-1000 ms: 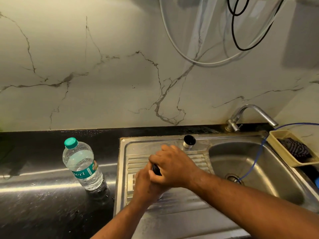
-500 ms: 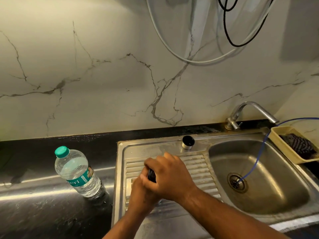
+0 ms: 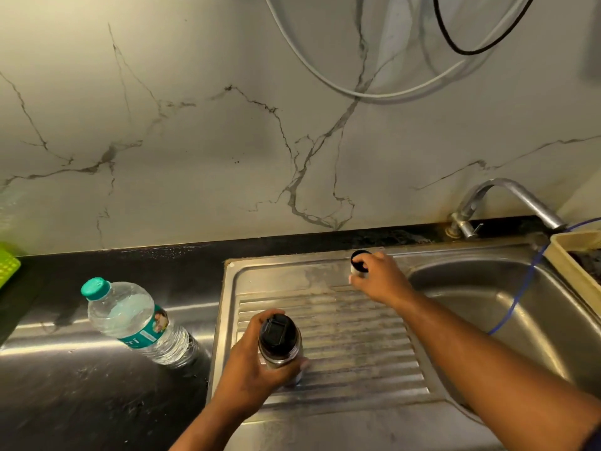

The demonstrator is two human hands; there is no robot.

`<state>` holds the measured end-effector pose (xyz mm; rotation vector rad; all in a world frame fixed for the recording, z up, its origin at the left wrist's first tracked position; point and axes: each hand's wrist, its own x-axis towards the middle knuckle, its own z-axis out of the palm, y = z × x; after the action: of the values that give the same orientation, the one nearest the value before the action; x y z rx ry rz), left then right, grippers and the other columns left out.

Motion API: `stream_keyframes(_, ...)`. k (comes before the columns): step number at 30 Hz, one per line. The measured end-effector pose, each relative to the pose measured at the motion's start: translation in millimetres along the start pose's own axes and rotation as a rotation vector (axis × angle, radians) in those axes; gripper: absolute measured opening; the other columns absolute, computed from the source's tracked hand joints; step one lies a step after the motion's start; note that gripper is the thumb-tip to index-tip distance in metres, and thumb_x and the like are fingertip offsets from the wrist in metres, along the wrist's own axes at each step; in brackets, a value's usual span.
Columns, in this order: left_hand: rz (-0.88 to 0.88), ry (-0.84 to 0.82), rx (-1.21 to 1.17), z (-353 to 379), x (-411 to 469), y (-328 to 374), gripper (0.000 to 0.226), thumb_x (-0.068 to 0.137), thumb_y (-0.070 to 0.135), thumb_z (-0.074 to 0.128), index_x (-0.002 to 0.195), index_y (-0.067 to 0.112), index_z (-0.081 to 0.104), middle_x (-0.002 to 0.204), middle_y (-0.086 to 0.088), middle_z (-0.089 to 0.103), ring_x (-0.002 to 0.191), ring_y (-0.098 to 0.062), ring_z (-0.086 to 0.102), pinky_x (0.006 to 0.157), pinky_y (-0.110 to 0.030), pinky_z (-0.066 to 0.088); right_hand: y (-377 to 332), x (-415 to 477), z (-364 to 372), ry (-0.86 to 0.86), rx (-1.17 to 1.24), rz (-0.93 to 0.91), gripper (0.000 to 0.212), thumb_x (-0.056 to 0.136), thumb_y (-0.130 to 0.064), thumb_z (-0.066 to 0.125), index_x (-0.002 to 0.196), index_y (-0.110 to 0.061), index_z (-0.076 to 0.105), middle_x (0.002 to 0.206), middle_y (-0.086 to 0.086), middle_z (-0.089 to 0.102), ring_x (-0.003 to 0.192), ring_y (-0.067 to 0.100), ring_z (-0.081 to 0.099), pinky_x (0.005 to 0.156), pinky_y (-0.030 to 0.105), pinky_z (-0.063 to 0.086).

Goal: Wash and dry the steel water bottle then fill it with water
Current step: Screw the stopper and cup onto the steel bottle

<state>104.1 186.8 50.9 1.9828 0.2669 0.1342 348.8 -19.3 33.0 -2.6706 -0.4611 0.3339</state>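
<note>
The steel water bottle [image 3: 279,340] stands upright on the ribbed drainboard [image 3: 357,336], a black inner lid on its mouth. My left hand [image 3: 247,372] is wrapped around its body from the left. My right hand [image 3: 380,281] is stretched to the back rim of the sink, fingers closed around the small steel cap [image 3: 357,259] with a dark top that rests there. Most of the bottle's body is hidden by my left hand.
A clear plastic water bottle [image 3: 136,320] with a teal cap stands on the black counter to the left. The sink basin [image 3: 487,304] lies right, with a tap [image 3: 514,196] above, a blue hose [image 3: 517,297] trailing in, and a yellow tray [image 3: 566,265]. A green basket [image 3: 8,265] sits far left.
My right hand has left the top of the bottle and moved back and right to the steel cap. The left hand still holds the bottle, whose black lid now shows.
</note>
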Motion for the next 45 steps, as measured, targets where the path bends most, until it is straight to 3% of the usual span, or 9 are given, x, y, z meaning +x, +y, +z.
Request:
stream_keyframes(7,-0.016,0.046,0.07,-4,-6,6,0.092,0.055,0.081,0.078,0.135,0.051,0.043,0.132,0.034,0.053,0.123,0.009,0.051,0.101,-0.022,0.044,28,78,10,-0.226,-0.211,0.042,0.1,0.081,-0.04,0.08,0.16,-0.033,0.019,0.16,0.01,0.025,0.143,0.034,0.025,0.112,0.048,0.041)
stream_keyframes(16,-0.034,0.016,0.08,-5,-6,5,0.093,0.058,0.075,0.081,0.137,0.051,0.041,0.137,0.031,0.052,0.13,0.004,0.049,0.111,-0.032,0.044,23,84,22,-0.184,-0.202,0.031,0.061,0.076,-0.03,0.085,0.129,-0.025,0.056,0.126,0.008,0.051,0.113,0.029,0.054,0.091,0.044,0.054)
stream_keyframes(22,0.03,-0.011,0.065,-7,-4,9,0.09,0.064,0.054,0.091,0.139,0.046,0.042,0.142,0.025,0.051,0.134,0.001,0.048,0.113,-0.027,0.042,-3,35,-1,-0.05,0.596,0.297,0.042,0.088,-0.053,0.071,0.117,-0.024,0.059,0.109,0.005,0.059,0.09,0.022,0.058,0.068,0.034,0.05)
stream_keyframes(25,0.051,-0.019,0.035,-7,-1,13,0.09,0.064,0.057,0.089,0.139,0.045,0.041,0.141,0.025,0.053,0.134,0.001,0.048,0.111,-0.022,0.041,-10,-4,-8,-0.17,1.086,0.611,0.052,0.094,-0.056,0.058,0.117,-0.009,0.063,0.09,0.02,0.067,0.063,0.023,0.054,0.053,0.031,0.044)
stream_keyframes(28,0.045,-0.005,0.007,-6,-1,17,0.082,0.066,0.061,0.084,0.136,0.045,0.044,0.134,0.027,0.057,0.129,0.005,0.051,0.105,-0.016,0.045,-16,-44,-7,-0.262,1.335,0.701,0.056,0.092,-0.056,0.063,0.115,-0.004,0.062,0.091,0.026,0.069,0.067,0.026,0.056,0.06,0.036,0.049)
stream_keyframes(32,0.023,0.005,-0.006,-2,3,14,0.058,0.073,0.051,0.084,0.123,0.038,0.057,0.118,0.027,0.064,0.116,0.003,0.059,0.098,-0.021,0.053,-37,-84,-11,-0.195,1.358,0.518,0.053,0.085,-0.044,0.076,0.123,-0.009,0.063,0.113,0.023,0.069,0.096,0.031,0.067,0.083,0.043,0.056)
stream_keyframes(35,0.017,0.007,-0.04,1,4,8,0.054,0.073,0.051,0.085,0.119,0.037,0.059,0.112,0.025,0.066,0.111,0.001,0.061,0.093,-0.019,0.053,-59,-104,-28,-0.108,1.086,0.248,0.072,0.07,-0.046,0.085,0.134,-0.031,0.055,0.12,0.008,0.069,0.107,0.025,0.068,0.091,0.041,0.056)
stream_keyframes(38,0.022,0.016,-0.049,2,3,4,0.057,0.07,0.055,0.085,0.119,0.039,0.059,0.109,0.029,0.066,0.107,0.005,0.061,0.086,-0.011,0.049,-85,-121,-53,-0.1,0.848,-0.025,0.07,0.073,-0.04,0.088,0.131,-0.052,0.052,0.117,-0.006,0.07,0.104,0.011,0.07,0.087,0.031,0.058)
stream_keyframes(45,0.038,0.004,-0.063,4,7,-6,0.065,0.068,0.053,0.088,0.124,0.047,0.055,0.115,0.025,0.068,0.109,0.004,0.062,0.093,-0.025,0.054,-141,-136,-80,-0.208,0.194,-0.512,0.057,0.08,-0.034,0.085,0.129,-0.042,0.058,0.121,-0.022,0.062,0.109,-0.004,0.058,0.086,0.008,0.049)
